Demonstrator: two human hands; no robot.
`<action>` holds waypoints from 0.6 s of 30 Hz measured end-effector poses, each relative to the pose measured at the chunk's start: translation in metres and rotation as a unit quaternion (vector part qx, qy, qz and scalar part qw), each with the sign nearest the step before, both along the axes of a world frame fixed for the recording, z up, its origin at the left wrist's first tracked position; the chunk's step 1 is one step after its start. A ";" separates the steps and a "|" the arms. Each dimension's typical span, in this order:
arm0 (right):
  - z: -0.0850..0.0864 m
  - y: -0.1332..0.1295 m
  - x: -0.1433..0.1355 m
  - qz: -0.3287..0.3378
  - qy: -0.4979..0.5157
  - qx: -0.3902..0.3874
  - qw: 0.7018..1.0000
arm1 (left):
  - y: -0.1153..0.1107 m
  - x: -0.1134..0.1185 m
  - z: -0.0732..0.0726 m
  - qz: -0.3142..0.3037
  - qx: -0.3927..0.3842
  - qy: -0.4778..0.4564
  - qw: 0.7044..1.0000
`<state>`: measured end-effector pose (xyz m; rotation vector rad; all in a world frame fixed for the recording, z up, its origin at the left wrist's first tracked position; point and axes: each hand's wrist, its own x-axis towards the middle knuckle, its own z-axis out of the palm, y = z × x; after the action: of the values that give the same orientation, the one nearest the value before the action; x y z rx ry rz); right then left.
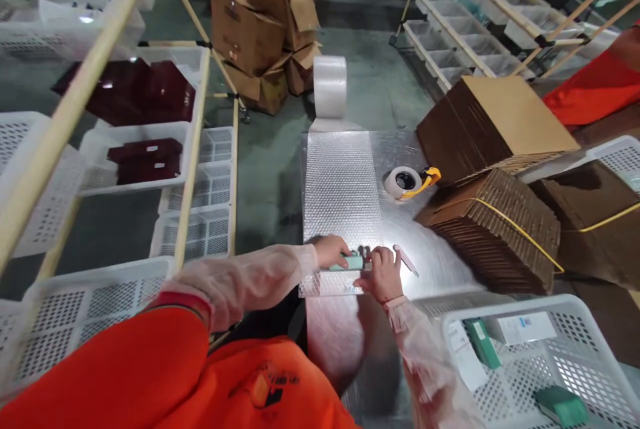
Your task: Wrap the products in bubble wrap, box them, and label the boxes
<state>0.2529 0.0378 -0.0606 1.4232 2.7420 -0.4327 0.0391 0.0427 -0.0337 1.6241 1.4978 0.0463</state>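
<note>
A small green box (pixel 349 263) lies near the front end of a strip of bubble wrap (pixel 343 182), with the wrap's near edge in front of it. My left hand (pixel 331 252) is closed on the box's left part, fingers over its top. At the right end of the box, my right hand (pixel 383 274) is closed with bent fingers, its thumb low against the bubble wrap. Close to the right hand lies a slim pale pink tool (pixel 407 260), perhaps a cutter. The strip runs back to a bubble wrap roll (pixel 330 85) at the table's far edge.
A tape dispenser (pixel 404 182) sits on the shiny table (pixel 435 249). Stacked flat cartons (pixel 495 229) stand at right. A white basket (pixel 530 362) holds green and white boxes. Racks with bins (pixel 135 155) flank the left; another person's red sleeve (pixel 595 85) shows at right.
</note>
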 end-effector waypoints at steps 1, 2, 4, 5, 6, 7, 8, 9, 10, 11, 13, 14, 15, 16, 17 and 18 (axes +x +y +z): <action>0.000 -0.001 -0.001 0.007 0.000 0.004 1.000 | -0.004 0.004 0.003 -0.011 0.002 0.019 1.000; 0.001 -0.001 -0.002 0.017 0.000 0.001 1.000 | -0.007 0.006 0.005 -0.019 0.005 0.030 0.999; 0.002 0.002 -0.005 0.044 -0.003 -0.025 0.999 | -0.014 0.008 0.007 -0.031 0.018 0.034 0.999; 0.003 0.005 -0.007 0.056 -0.007 -0.043 0.998 | -0.018 0.008 0.007 -0.037 0.022 0.037 0.998; 0.004 0.007 -0.009 0.066 -0.013 -0.060 0.996 | -0.023 0.009 0.006 -0.048 0.029 0.045 0.997; 0.006 0.010 -0.011 0.073 -0.018 -0.074 0.994 | -0.029 0.011 0.005 -0.062 0.042 0.059 0.995; 0.007 0.013 -0.012 0.082 -0.023 -0.085 0.993 | -0.037 0.015 0.003 -0.074 0.062 0.081 0.992; 0.009 0.015 -0.013 0.091 -0.029 -0.093 0.991 | -0.045 0.020 -0.001 -0.085 0.084 0.109 0.987; 0.010 0.016 -0.014 0.100 -0.037 -0.097 0.990 | -0.054 0.026 -0.004 -0.093 0.107 0.137 0.980; 0.011 0.015 -0.014 0.111 -0.044 -0.095 0.988 | -0.062 0.031 -0.008 -0.095 0.126 0.161 0.974; 0.011 0.009 -0.014 0.138 -0.054 -0.074 0.986 | -0.073 0.041 -0.017 -0.087 0.141 0.184 0.969; 0.010 0.005 -0.014 0.151 -0.055 -0.057 0.985 | -0.076 0.043 -0.020 -0.083 0.142 0.181 0.970; 0.009 0.001 -0.015 0.157 -0.055 -0.041 0.985 | -0.078 0.044 -0.023 -0.078 0.143 0.172 0.972; 0.008 -0.002 -0.018 0.157 -0.055 -0.028 0.986 | -0.077 0.044 -0.025 -0.072 0.143 0.162 0.974; 0.008 -0.004 -0.021 0.152 -0.057 -0.023 0.986 | -0.074 0.042 -0.026 -0.068 0.143 0.152 0.976; 0.008 -0.003 -0.025 0.145 -0.062 -0.026 0.987 | -0.069 0.038 -0.026 -0.067 0.142 0.143 0.977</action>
<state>0.2282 0.0352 -0.0525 0.9806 2.7510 -0.3848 0.0770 -0.0261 -0.0597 2.0271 1.6503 -0.0524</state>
